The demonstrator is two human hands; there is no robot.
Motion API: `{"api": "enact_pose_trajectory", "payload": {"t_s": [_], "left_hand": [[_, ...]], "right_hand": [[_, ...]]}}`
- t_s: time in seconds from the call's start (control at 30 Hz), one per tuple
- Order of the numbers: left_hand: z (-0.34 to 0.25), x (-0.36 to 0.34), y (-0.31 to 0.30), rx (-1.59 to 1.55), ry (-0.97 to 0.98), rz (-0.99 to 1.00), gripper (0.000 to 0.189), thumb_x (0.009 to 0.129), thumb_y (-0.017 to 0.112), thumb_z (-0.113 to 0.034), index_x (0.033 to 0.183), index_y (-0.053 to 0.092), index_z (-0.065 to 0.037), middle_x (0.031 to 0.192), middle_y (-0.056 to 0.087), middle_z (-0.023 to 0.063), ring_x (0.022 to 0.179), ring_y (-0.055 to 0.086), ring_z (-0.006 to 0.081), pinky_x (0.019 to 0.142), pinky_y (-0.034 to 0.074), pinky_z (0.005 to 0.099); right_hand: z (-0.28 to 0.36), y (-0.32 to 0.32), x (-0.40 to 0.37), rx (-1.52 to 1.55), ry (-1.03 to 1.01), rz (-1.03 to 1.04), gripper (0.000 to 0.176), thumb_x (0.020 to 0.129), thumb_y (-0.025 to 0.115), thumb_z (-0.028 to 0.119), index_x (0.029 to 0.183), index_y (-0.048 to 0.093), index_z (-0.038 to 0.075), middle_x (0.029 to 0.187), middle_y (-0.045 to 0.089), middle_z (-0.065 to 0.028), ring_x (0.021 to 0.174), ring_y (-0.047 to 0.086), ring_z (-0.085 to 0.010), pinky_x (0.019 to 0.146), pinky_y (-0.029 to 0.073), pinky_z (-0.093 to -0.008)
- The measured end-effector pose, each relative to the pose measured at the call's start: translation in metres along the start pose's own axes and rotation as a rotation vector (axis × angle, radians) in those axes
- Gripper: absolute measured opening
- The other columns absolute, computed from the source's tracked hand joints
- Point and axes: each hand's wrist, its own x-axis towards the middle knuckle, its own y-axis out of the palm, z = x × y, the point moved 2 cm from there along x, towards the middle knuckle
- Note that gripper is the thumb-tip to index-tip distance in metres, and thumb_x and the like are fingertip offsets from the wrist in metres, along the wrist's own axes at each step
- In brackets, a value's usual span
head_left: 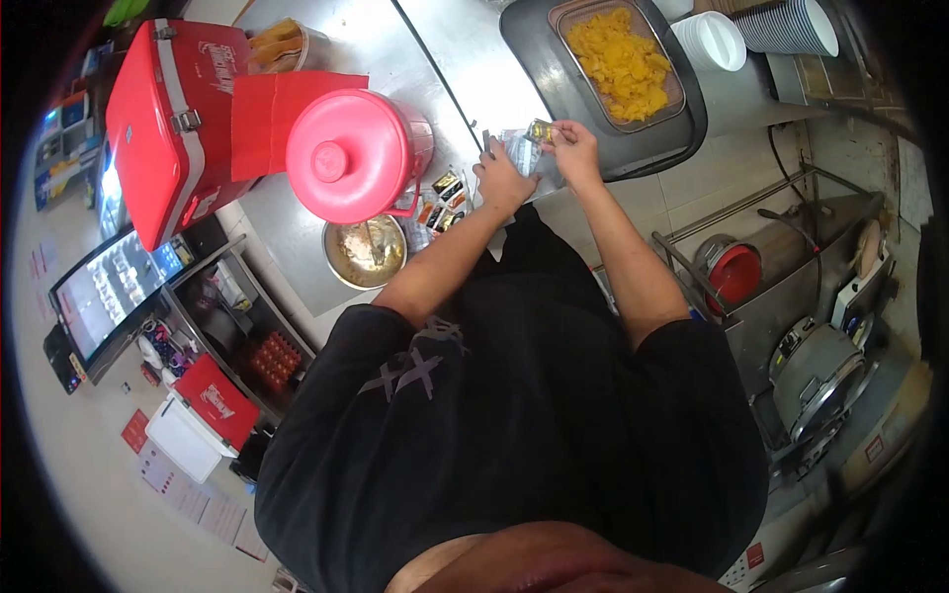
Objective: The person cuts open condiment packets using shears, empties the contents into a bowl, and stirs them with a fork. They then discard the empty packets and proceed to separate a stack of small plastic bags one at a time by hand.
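left hand: grip closed on clear bag | right hand: grip pinching gold sachet (fingertips only) | both at near edge of dark tray

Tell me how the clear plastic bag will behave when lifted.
The clear plastic bag looks thin and crinkled, so probably floppy and light. Its glossy film may slip; the left hand holds it while the right hand pinches a small packet.

Steel counter, sauce packets, pink jug
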Motion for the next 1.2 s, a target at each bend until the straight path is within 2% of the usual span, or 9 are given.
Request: {"api": "enact_pose_trajectory", "payload": {"t_s": [0.07,0.13,0.23,0.6,0.77,0.87,0.97,1.1,1.2], "left_hand": [[0.001,0.004,0.014,-0.033,-0.110,0.138,0.108,0.067,0.089,-0.030,0.148,0.024,0.001,0.137,0.044,0.0250,0.126,0.043,0.0465,0.102,0.046,0.0546],[0.006,0.001,0.017,-0.057,-0.095,0.062,0.094,0.066,0.085,-0.021,0.141,0.034,0.001,0.131,0.047,0.0230,0.122,0.045,0.0443,0.101,0.045,0.0521],[0.021,-0.006,0.004,-0.231,0.246,-0.200,0.074,0.059,0.082,-0.013,0.123,0.048,0.002,0.117,0.052,0.0214,0.110,0.048,0.0400,0.097,0.043,0.0485],[0.016,-0.023,-0.071,-0.328,0.580,-0.346,0.079,0.056,0.086,-0.009,0.124,0.050,-0.001,0.122,0.053,0.0187,0.113,0.051,0.0375,0.094,0.047,0.0448],[0.017,-0.028,-0.082,-0.344,0.556,-0.355,0.074,0.056,0.085,-0.011,0.122,0.053,-0.001,0.116,0.059,0.0178,0.110,0.054,0.0370,0.095,0.046,0.0449],[0.021,-0.035,-0.086,-0.361,0.504,-0.342,0.071,0.056,0.085,-0.011,0.120,0.054,-0.002,0.113,0.060,0.0174,0.108,0.054,0.0378,0.096,0.044,0.0457],[0.025,-0.040,-0.092,-0.374,0.521,-0.336,0.068,0.057,0.085,-0.012,0.118,0.056,-0.002,0.112,0.061,0.0171,0.106,0.055,0.0385,0.095,0.045,0.0457],[0.021,-0.045,-0.104,-0.256,0.654,-0.355,0.066,0.056,0.084,-0.015,0.116,0.059,-0.004,0.112,0.061,0.0149,0.105,0.054,0.0381,0.094,0.045,0.0459],[0.013,-0.047,-0.110,-0.147,0.734,-0.376,0.065,0.053,0.083,-0.015,0.114,0.060,-0.005,0.111,0.061,0.0129,0.105,0.053,0.0374,0.094,0.045,0.0465]], "right_hand": [[0.005,0.003,0.006,0.038,-0.004,-0.016,0.014,0.098,0.058,0.001,0.109,0.061,-0.006,0.099,0.070,-0.0133,0.079,0.071,-0.0180,0.068,0.058,-0.0264],[0.014,0.005,0.001,-0.027,-0.090,0.002,0.014,0.096,0.059,0.000,0.108,0.063,-0.006,0.098,0.070,-0.0128,0.078,0.071,-0.0171,0.068,0.058,-0.0275],[0.029,0.001,-0.012,-0.129,-0.217,0.014,0.015,0.094,0.061,0.000,0.107,0.066,-0.005,0.094,0.071,-0.0125,0.079,0.071,-0.0168,0.068,0.058,-0.0301],[0.120,0.005,-0.068,-0.580,-0.677,0.236,0.018,0.085,0.064,0.001,0.102,0.071,0.003,0.091,0.070,-0.0145,0.078,0.069,-0.0319,0.070,0.056,-0.0385],[0.142,0.018,-0.092,-0.814,-0.876,0.358,0.018,0.081,0.064,0.000,0.097,0.072,0.004,0.084,0.067,-0.0137,0.078,0.066,-0.0341,0.069,0.054,-0.0422],[0.148,0.024,-0.098,-0.633,-0.970,0.377,0.018,0.080,0.065,0.000,0.096,0.073,0.005,0.084,0.067,-0.0137,0.076,0.067,-0.0336,0.068,0.054,-0.0416],[0.144,0.024,-0.101,-0.577,-0.818,0.379,0.020,0.080,0.066,-0.003,0.099,0.072,0.002,0.085,0.068,-0.0141,0.076,0.068,-0.0317,0.068,0.054,-0.0389],[0.141,0.025,-0.101,-0.667,-0.877,0.420,0.019,0.081,0.066,-0.003,0.098,0.072,0.001,0.084,0.068,-0.0146,0.075,0.068,-0.0322,0.066,0.054,-0.0381],[0.139,0.025,-0.106,-0.689,-0.804,0.296,0.016,0.080,0.066,0.001,0.094,0.073,0.004,0.081,0.067,-0.0146,0.070,0.066,-0.0344,0.065,0.055,-0.0410]]}}
